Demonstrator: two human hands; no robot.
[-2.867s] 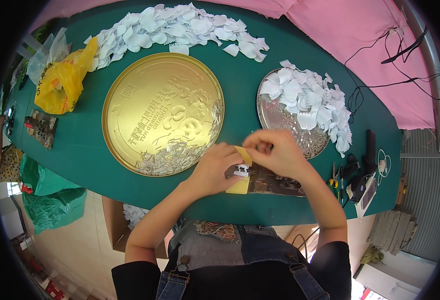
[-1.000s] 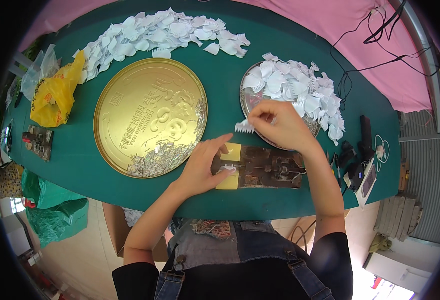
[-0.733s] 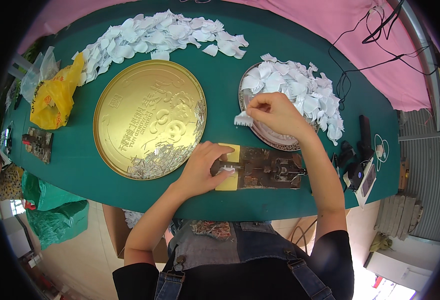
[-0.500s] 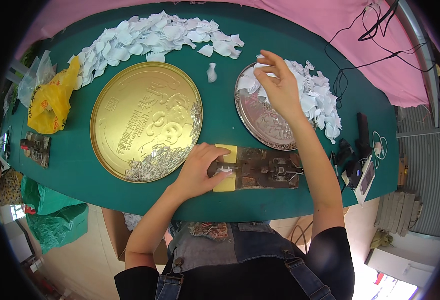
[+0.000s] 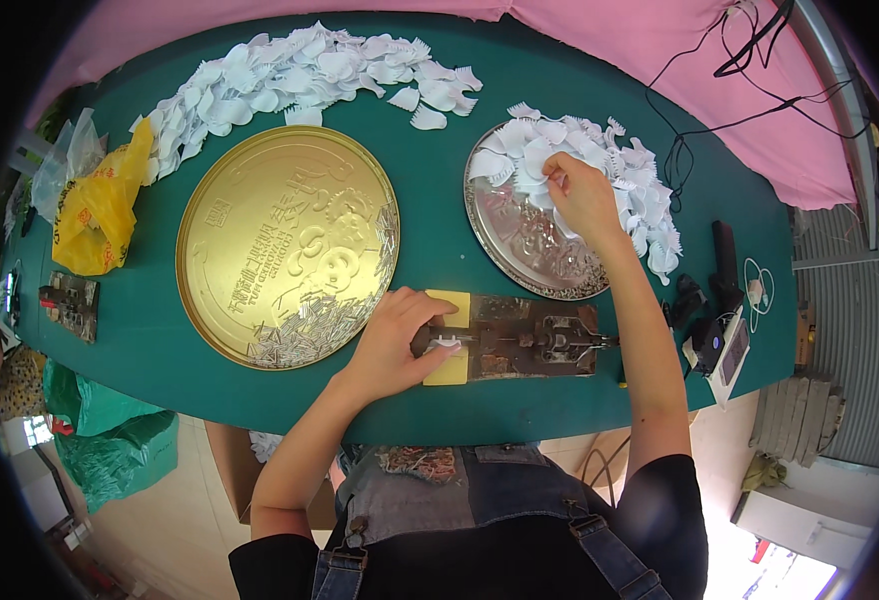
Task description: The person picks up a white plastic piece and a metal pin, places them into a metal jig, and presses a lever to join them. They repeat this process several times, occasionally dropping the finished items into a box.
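My left hand rests at the left end of a dark metal bench fixture with yellow pads. Its thumb and fingers close on a small white plastic piece set in that end. Over the round silver tray, my right hand is closed, fingertips pinched together beside the heap of white toothed pieces. Whether anything sits between those fingertips I cannot make out. Left of the fixture lies a large round gold tray with many thin metal pins along its lower right.
A long pile of white pieces spreads along the far side. A yellow plastic bag and a second small metal fixture are at the left. Black cables, a dark tool handle and a white device lie right.
My right hand has moved down into the silver tray and its fingers have closed. A white piece seen between the trays has reached the far pile's edge. My left hand stays put.
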